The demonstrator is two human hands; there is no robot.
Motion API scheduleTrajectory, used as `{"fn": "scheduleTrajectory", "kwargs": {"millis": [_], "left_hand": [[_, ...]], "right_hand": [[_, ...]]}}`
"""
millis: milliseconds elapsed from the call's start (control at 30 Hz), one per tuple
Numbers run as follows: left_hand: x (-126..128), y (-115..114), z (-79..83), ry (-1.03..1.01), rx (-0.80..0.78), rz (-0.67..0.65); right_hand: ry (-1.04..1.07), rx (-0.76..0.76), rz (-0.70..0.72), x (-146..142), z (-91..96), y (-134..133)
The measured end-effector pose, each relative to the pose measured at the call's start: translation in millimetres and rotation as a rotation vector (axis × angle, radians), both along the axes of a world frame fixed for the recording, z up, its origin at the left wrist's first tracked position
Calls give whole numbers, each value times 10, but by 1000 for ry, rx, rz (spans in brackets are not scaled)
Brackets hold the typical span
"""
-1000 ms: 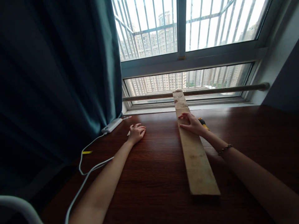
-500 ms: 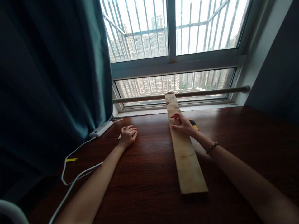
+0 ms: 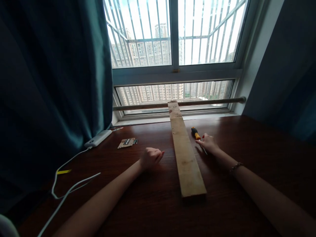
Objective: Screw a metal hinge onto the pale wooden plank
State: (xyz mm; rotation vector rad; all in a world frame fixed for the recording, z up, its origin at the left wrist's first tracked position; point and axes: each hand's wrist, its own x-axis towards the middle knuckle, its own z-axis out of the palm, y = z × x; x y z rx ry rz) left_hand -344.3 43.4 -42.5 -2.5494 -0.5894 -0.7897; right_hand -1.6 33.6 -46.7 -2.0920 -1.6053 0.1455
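A long pale wooden board (image 3: pixel 186 156) lies on the table, its far end close to the window rail. To its left, my left hand (image 3: pixel 151 158) is closed with curled fingers, slightly blurred; what it holds, if anything, is hidden. On the board's right, my right hand (image 3: pixel 209 144) reaches a screwdriver (image 3: pixel 195 132) with a black and yellow handle. Thumb and forefinger are apart there, by the handle's yellow end, and the metal shaft passes under the hand. A small piece of card (image 3: pixel 126 143) with several dark screw-like pieces lies beyond my left hand.
On the left, a white power bank (image 3: pixel 98 138) with a white cable (image 3: pixel 61 200) lies by the blue curtain (image 3: pixel 96 82). A yellow strip (image 3: pixel 64 171) is near the cable. A rail (image 3: pixel 212 102) crosses before the window, behind the dark wooden table (image 3: pixel 148 204).
My left hand has moved off the card towards the board, and its fingers have curled. My right hand has left the board for the screwdriver. The view has shifted slightly to the right.
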Motion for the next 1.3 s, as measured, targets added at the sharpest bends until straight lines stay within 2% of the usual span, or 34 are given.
{"fn": "scheduleTrajectory", "kwargs": {"millis": [100, 333, 400, 467, 533, 567, 633, 733, 833, 967, 1033, 1133, 1233, 1300], "left_hand": [[71, -70, -10, 23, 59, -36], [76, -92, -30, 7, 80, 92], [66, -104, -30, 6, 69, 126], [56, -134, -17, -2, 39, 158], [49, -182, 12, -31, 30, 162], [49, -213, 30, -59, 42, 158], [59, -279, 71, -147, 97, 158], [93, -362, 130, -285, 191, 196], [116, -395, 170, -283, 185, 204], [84, -368, 187, -191, 84, 65], [51, -339, 190, -202, 28, 37], [-12, -280, 196, -301, -80, 92], [-104, -189, 194, -420, -240, 221], [-188, -109, 187, -479, -331, 380]], "right_hand": [[-45, -19, 65, -30, -72, -31], [-47, 56, 63, -1, -28, -1], [-30, 123, 48, 4, 61, -53], [27, 268, 63, -46, 212, -146], [167, 423, 145, -169, 394, -277], [283, 439, 222, -257, 480, -351], [612, 316, 403, -468, 613, -503], [1013, 0, 619, -791, 682, -699], [1141, -239, 727, -1020, 658, -835], [1218, -417, 733, -1130, 632, -915], [1331, -401, 718, -1119, 635, -905], [1477, -248, 700, -1052, 644, -839], [1491, -124, 658, -967, 638, -756], [1475, -90, 636, -930, 619, -717]]}}
